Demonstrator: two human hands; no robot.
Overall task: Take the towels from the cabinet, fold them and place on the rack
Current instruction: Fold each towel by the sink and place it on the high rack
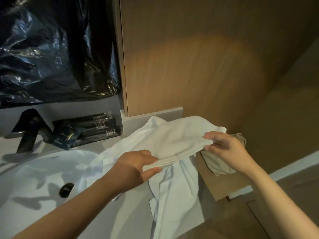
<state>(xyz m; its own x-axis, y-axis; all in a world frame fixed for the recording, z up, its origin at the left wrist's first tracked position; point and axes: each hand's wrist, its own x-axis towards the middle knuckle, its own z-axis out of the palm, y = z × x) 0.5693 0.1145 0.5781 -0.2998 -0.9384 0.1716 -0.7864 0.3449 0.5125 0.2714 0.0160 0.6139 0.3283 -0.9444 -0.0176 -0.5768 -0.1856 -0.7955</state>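
A folded white towel is held flat above the counter's right end. My left hand pinches its near left edge between thumb and fingers. My right hand pinches its right edge. Under it a second white towel lies crumpled on the counter and hangs over the front edge. A beige cloth lies bunched behind my right hand, partly hidden by it.
A white sink basin with a dark drain fills the left. A black faucet and dark toiletry packets stand behind it. A black plastic sheet covers the mirror. A wooden cabinet panel rises behind.
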